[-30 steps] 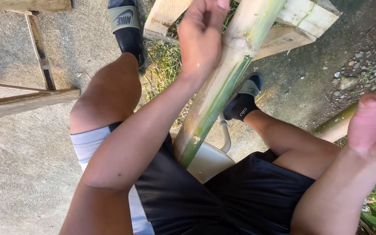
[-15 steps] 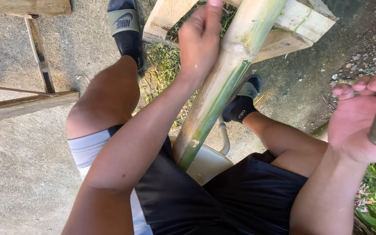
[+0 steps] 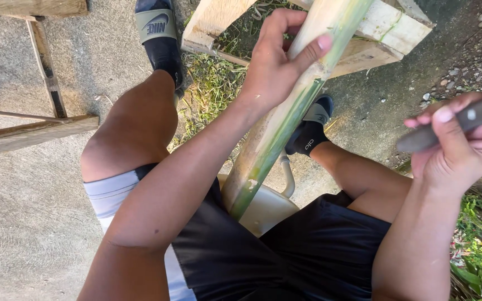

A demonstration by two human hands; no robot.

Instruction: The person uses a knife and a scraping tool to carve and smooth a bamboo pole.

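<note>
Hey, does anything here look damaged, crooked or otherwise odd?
Nothing alarming. The bamboo pole is partly stripped, pale with green streaks left, leaning between the knees on a wooden block. The left hand grips it; the right hand holds a dark tool handle off to the side.

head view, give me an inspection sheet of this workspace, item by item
surface: concrete ground, grass patch beside it.
job's things: bamboo pole slants from between the knees up onto a wooden block; tool handle, dark with a rivet, working end out of frame.
clutter: wooden frame at left, gravel at right.
grippers: left hand wraps the pole, thumb along it; right hand has a closed grip on the handle, clear of the pole.
cables: nothing seen.
surroundings: pale seat under the person, sandalled feet, green plants lower right.
</note>
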